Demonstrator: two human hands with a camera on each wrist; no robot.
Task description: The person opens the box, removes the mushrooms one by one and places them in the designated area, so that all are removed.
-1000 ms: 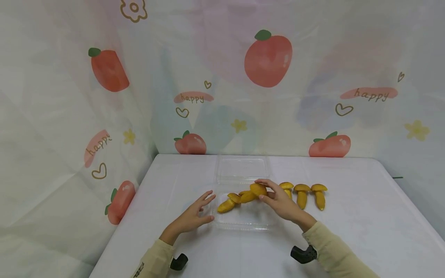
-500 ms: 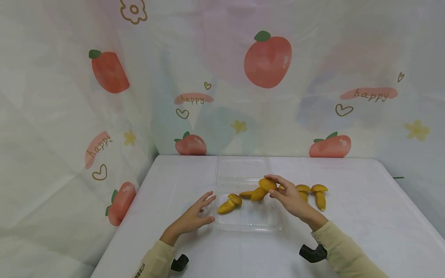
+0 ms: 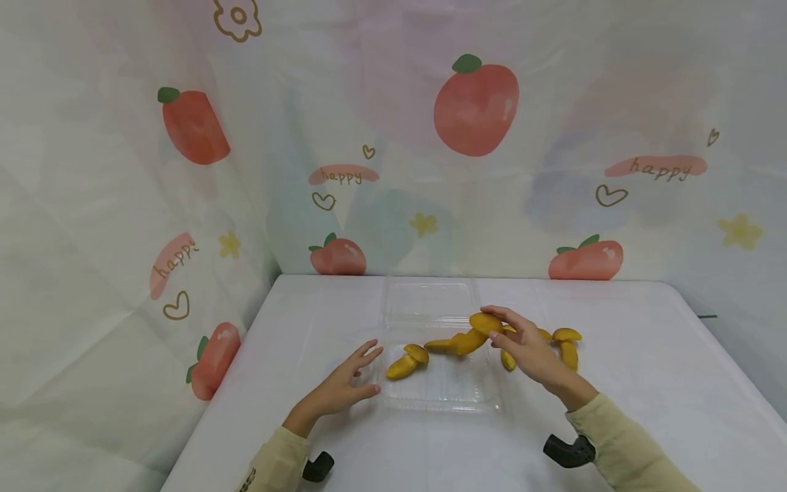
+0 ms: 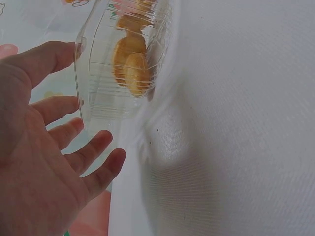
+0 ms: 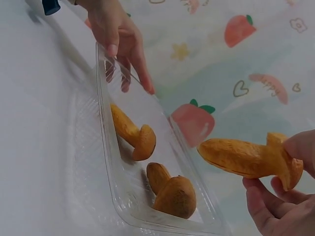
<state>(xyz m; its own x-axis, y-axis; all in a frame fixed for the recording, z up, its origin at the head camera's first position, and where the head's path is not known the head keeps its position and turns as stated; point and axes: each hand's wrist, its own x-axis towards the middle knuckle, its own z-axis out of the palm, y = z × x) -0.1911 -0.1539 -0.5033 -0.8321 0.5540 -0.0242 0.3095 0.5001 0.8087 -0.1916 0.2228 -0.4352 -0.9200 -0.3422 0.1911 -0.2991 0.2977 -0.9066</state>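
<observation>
My right hand grips a yellow-brown mushroom by its cap, raised over the right part of a clear plastic box. Its stem points left. Two similar mushrooms lie inside: one at the left, another partly hidden behind the held one in the head view. At the box's left end, my left hand has spread, relaxed fingers, with fingertips touching the rim in the left wrist view.
The box's clear lid lies folded open at the back. To the right on the white table several mushrooms stand in a row, some partly covered by my right hand. A fruit-printed cloth hangs behind.
My right hand has moved to the right with the mushroom, from the box's middle toward its right side, uncovering more of the mushroom lying inside. The left hand stays put.
</observation>
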